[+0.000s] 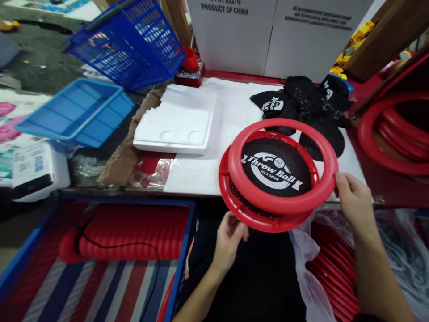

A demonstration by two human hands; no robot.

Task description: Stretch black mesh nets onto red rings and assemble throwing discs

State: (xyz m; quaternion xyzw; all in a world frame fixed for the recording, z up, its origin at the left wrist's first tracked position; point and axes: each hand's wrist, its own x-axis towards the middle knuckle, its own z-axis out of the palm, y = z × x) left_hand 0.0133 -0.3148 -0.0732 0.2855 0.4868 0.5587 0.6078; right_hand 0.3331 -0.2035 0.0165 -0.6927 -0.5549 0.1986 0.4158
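Observation:
My left hand (228, 243) is closed at the near edge of a red plastic hoop frame (246, 217), its fingertips partly hidden under the rim. Black netting with a white "Throw Ball" print (301, 156) spans that frame. A second, plain red ring (278, 204) lies over it, shifted to the right and slightly tilted. My right hand (355, 199) pinches this upper ring at its right side, thumb on top. Both pieces are held above the near edge of the white work surface (197, 174). Behind them is a heap of black printed net pieces (301, 100).
A white foam block (177, 123) sits left on the table. Further left are a light-blue bin (77, 112), a blue basket (130, 44) and a white device (38, 170). Red rings fill a blue-edged crate (134, 228) below. More red rings (395, 134) stand right; a carton (234, 40) blocks the back.

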